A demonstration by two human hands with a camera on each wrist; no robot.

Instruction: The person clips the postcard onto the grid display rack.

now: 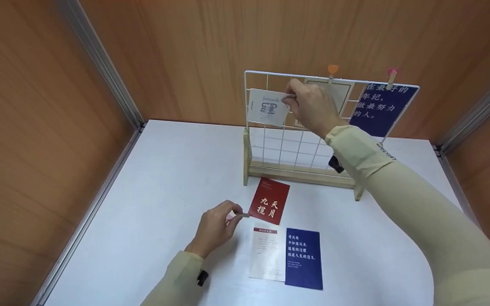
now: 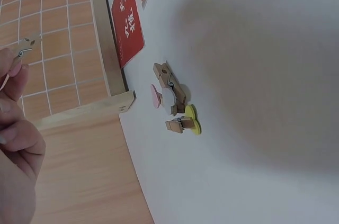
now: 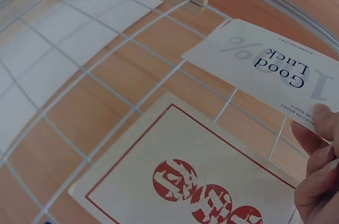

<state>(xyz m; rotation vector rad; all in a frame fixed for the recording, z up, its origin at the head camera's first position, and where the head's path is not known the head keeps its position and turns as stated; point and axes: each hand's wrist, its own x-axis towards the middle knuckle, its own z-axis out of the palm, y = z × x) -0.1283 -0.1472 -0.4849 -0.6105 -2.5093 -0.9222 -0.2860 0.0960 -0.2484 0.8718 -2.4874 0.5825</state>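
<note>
My right hand (image 1: 315, 105) pinches the right edge of a white "Good Luck" card (image 1: 263, 114) against the upper left of a white wire grid rack (image 1: 280, 149). Thumb and fingers hold that same card (image 3: 265, 68) by one edge in the right wrist view. Low over the table, left of a red card (image 1: 269, 201), my left hand (image 1: 214, 229) pinches a small wooden clothespin (image 2: 27, 45) with a pink piece on it. Beneath, several loose clothespins (image 2: 170, 94), with pink, white and yellow decorations, lie on the table; the head view does not show them.
A cream card (image 3: 175, 134) with red circles hangs mid-rack under an orange heart clothespin (image 1: 332, 70). A dark blue card (image 1: 374, 112) hangs at the right under a pink clothespin (image 1: 392, 78). A white card (image 1: 267, 259) and a blue card (image 1: 303, 272) lie in front.
</note>
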